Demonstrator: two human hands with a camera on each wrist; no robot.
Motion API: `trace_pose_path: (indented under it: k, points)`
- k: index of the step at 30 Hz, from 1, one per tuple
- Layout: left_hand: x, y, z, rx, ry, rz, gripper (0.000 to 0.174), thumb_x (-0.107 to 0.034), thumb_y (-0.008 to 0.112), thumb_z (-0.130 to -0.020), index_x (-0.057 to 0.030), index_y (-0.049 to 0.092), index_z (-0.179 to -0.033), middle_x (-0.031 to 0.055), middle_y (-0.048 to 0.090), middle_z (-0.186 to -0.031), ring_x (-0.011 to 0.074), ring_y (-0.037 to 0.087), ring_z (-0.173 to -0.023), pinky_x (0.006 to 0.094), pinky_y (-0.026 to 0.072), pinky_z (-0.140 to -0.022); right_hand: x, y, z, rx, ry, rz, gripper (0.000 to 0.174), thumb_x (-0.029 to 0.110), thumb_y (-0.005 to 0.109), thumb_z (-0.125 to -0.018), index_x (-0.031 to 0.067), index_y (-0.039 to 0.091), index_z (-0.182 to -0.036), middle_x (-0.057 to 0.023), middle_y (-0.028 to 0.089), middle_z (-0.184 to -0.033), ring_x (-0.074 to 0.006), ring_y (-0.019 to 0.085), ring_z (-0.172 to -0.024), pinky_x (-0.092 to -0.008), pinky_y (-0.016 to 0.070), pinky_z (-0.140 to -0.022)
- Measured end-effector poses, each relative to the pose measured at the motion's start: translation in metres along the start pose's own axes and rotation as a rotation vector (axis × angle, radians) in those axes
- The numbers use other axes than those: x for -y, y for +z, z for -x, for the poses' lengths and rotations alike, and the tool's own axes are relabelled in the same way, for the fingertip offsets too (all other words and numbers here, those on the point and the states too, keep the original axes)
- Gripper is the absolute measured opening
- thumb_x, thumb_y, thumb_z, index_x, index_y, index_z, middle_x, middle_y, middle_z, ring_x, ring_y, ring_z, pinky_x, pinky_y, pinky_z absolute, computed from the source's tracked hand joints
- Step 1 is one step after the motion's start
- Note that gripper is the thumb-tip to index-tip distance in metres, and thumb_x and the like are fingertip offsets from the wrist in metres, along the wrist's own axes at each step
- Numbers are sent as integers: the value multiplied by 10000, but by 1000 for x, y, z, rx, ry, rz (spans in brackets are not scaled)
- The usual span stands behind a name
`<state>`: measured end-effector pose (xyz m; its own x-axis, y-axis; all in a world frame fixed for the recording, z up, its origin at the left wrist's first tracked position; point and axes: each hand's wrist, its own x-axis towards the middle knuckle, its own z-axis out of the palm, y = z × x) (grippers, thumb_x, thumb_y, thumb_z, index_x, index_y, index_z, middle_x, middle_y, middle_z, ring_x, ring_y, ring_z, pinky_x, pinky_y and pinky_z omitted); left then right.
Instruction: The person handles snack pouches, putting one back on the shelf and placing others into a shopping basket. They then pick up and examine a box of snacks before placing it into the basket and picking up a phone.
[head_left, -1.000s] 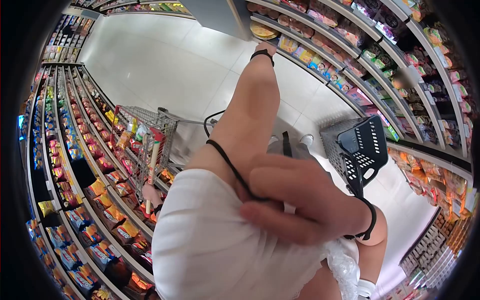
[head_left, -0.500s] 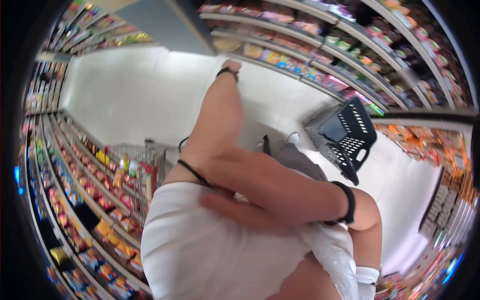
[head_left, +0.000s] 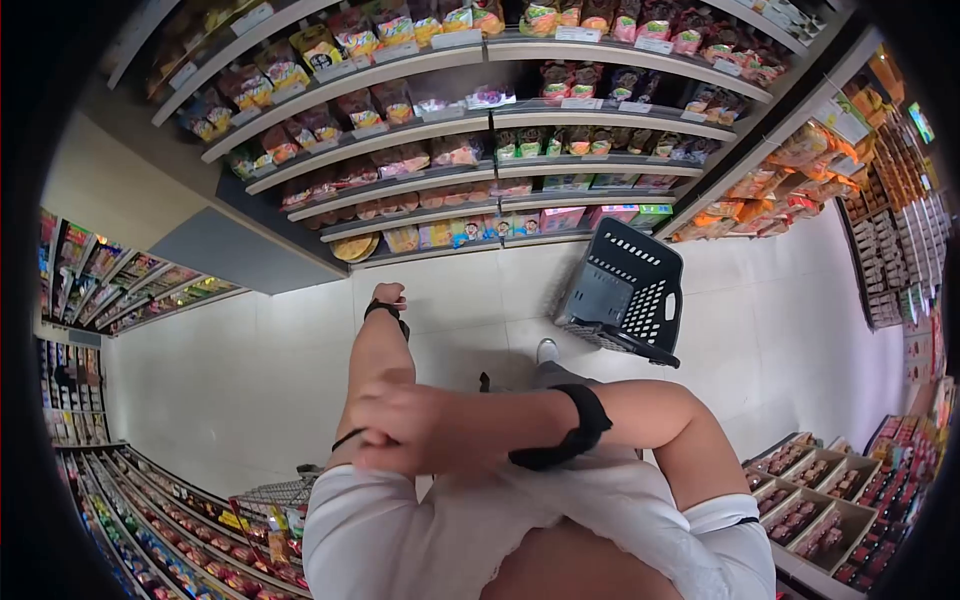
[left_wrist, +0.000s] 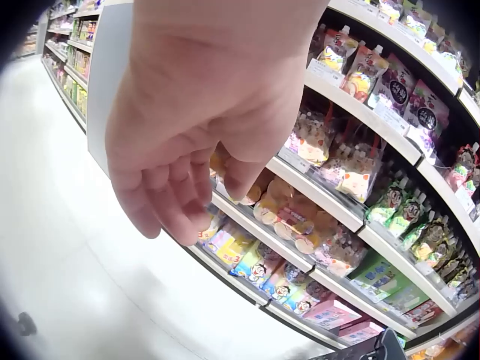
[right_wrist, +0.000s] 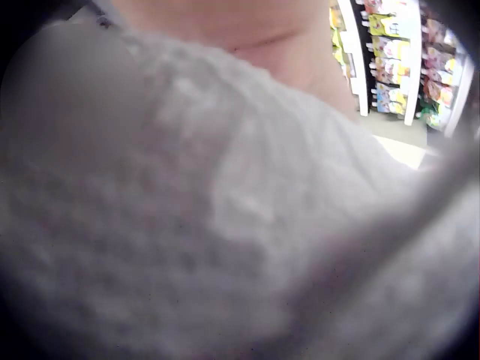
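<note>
Head view has swung: the shelves now run across the top, and the basket sits nearer centre on the floor. Right hand, blurred, still at the left upper arm, fingers curled and apparently pinching the black cord there. Left hand apart, empty, fingers loosely bent. Cord remains around the arm.

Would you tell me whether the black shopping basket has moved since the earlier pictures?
No, not noticeably: the black shopping basket still stands beside the right end of the bottom shelf, near the pink box, though the whole view has swung.
</note>
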<state>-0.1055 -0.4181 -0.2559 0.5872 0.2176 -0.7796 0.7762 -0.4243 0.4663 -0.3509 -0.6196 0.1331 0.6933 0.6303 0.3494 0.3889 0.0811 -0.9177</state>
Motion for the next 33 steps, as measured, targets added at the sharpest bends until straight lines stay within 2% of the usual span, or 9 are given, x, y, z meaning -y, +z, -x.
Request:
trace_pose_path:
  k: [6,8,12,17,19,22,26,28,33]
  points:
    - [3,10,4,18,-50,-14,250,-284,593,-930,-114,619,-1112,44,687,-913,219,691,-728,428,487,-627,-7,7,-5,-58,-152,25,285,278,641,-931,16,546,-870,-118,562,-823,-263,547,-766,-360,458,-724]
    - [5,9,8,25,-49,-38,256,-280,596,-929,-115,620,-1123,49,692,-917,219,695,-734,428,488,-629,37,-16,-6,295,248,-326,268,249,623,-950,23,525,-847,-89,553,-764,-202,563,-736,-333,456,-679]
    - [17,21,-20,-10,-41,-73,276,-250,595,-924,-56,645,-1113,72,708,-937,237,700,-717,470,504,-613,33,-17,-18,94,192,-176,295,251,644,-946,25,512,-809,-69,554,-739,-144,575,-681,-333,469,-631]
    - [1,57,51,-123,345,-1116,350,-127,546,-848,-45,712,-1144,179,684,-1211,315,629,-1191,411,533,-946,-4,8,-56,174,127,-246,251,193,677,-842,-54,649,-878,-185,693,-890,-299,650,-734,-401,524,-706]
    - [3,79,61,-60,390,-1279,347,-137,559,-846,-82,716,-1151,157,686,-1219,311,647,-1160,435,539,-932,35,26,-56,166,-130,-375,206,87,582,-774,-79,528,-663,-165,450,-522,-207,501,-525,-408,415,-520]
    - [16,100,64,-16,410,-1371,331,-148,586,-851,-127,724,-1151,104,696,-1222,279,667,-1137,418,552,-902,83,6,-27,380,-208,-100,115,29,581,-738,-72,609,-784,-231,585,-701,-313,607,-670,-429,475,-586]
    - [37,66,-5,108,234,-945,336,-204,643,-841,-4,702,-1105,176,724,-1085,292,716,-994,428,581,-786,64,8,14,176,-284,-284,148,-35,582,-726,-30,652,-857,-210,642,-811,-320,629,-768,-390,495,-660]
    - [23,14,-28,138,3,-577,438,-369,673,-876,-67,640,-1191,128,713,-1057,272,713,-697,489,528,-682,54,9,24,85,-284,-372,137,-52,580,-723,-19,647,-838,-188,647,-807,-297,631,-773,-364,491,-670]
    - [-56,-186,-89,69,102,100,243,-374,555,-900,-171,568,-1033,78,638,-855,252,609,-675,420,473,-580,52,-19,18,227,-245,-355,93,56,649,-824,-1,579,-841,-114,628,-807,-222,685,-812,-314,515,-694]
